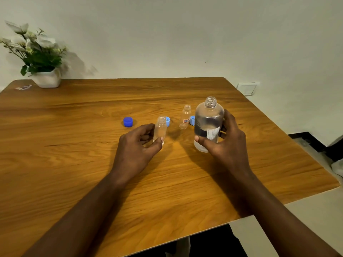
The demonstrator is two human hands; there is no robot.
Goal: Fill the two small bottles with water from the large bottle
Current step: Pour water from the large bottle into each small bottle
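Large bottle (pixel 207 119) near right table edge (pixel 272 125)

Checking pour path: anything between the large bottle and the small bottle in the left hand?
Nothing visible. Both mouths are uncapped, and only bare table lies between the large bottle and the held small bottle. The other small bottle stands farther back.

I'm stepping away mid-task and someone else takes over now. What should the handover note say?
Left hand grips the plain small bottle, upright, uncapped.
Right hand grips the large bottle, upright, uncapped, partly full of water.
Labelled small bottle stands open on the table between them, farther back.
Dark blue cap lies to the left; two light blue caps lie beside the small bottles.
Done: all caps off. Left: pour into both small bottles; neither looks filled.
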